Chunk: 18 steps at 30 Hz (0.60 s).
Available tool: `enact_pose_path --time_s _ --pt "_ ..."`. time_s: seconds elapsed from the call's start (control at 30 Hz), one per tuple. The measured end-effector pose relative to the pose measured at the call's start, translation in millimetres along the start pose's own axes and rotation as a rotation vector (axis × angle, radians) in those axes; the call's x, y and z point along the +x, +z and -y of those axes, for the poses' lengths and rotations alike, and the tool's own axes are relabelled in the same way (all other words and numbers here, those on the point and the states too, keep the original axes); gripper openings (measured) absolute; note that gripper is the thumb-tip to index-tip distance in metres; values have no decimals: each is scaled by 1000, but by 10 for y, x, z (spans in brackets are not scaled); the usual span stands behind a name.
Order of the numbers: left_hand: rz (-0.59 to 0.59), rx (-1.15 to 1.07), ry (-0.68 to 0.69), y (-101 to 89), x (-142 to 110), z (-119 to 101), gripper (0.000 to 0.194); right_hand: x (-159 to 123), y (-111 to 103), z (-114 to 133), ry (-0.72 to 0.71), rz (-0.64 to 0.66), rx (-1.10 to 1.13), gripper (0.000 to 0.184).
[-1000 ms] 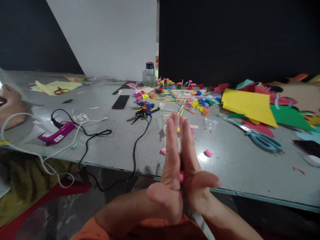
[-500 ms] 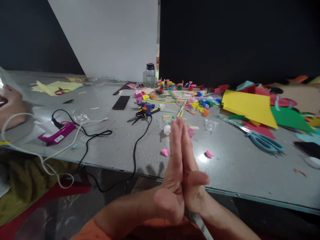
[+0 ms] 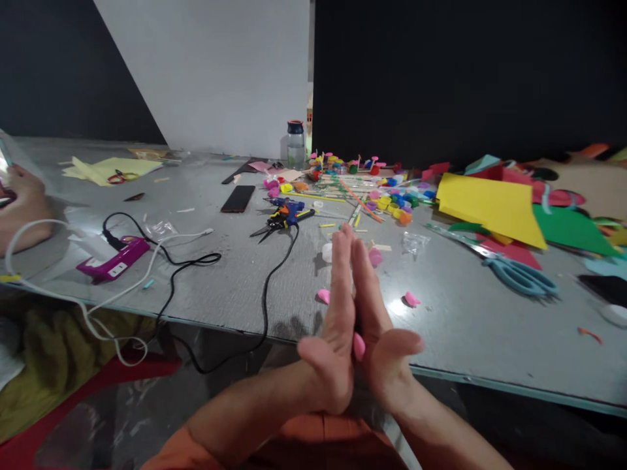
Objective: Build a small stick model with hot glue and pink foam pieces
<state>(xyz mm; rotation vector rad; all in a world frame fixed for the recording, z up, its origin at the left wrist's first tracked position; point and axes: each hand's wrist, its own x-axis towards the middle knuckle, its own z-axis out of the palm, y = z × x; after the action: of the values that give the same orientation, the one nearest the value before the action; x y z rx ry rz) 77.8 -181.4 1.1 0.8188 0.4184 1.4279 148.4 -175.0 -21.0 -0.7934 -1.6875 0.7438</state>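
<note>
My left hand [image 3: 332,339] and my right hand [image 3: 385,343] are pressed palm to palm over the near edge of the grey table [image 3: 455,326], fingers stretched forward. A small pink lump [image 3: 359,344] is squeezed between the two palms and peeks out near the thumbs. Two loose pink bits lie on the table just beyond my fingers, one to the left [image 3: 324,296] and one to the right [image 3: 411,299].
A blue glue gun [image 3: 289,210] with a black cable [image 3: 264,287], a phone [image 3: 238,198], a purple power strip [image 3: 112,261], teal scissors [image 3: 519,275], coloured caps [image 3: 392,202] and yellow paper [image 3: 490,205] lie on the table. Another person's hand [image 3: 19,209] rests at the far left.
My palms have slid against each other. The pink lump, hidden half a second ago, shows again between the thumbs. The camera has barely moved.
</note>
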Motion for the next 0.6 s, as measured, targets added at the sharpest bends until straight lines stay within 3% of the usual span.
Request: enact_pose_path --time_s 0.07,0.13,0.2,0.33,0.4,0.6 --pt "80 131 238 -85 93 -11 82 24 -18 -39 9 -34 136 92" --pt "59 270 343 -221 152 -3 67 57 -55 -60 19 -43 213 96" --pt "50 476 392 -375 147 8 43 85 -104 -55 49 -12 238 102" --pt "314 788 438 -585 34 -24 40 92 -167 -7 122 28 240 104" --pt "384 834 474 -613 4 -53 42 76 -172 6 122 16 223 102" --pt "431 771 506 -568 31 -77 30 26 -177 -3 84 -56 228 98"
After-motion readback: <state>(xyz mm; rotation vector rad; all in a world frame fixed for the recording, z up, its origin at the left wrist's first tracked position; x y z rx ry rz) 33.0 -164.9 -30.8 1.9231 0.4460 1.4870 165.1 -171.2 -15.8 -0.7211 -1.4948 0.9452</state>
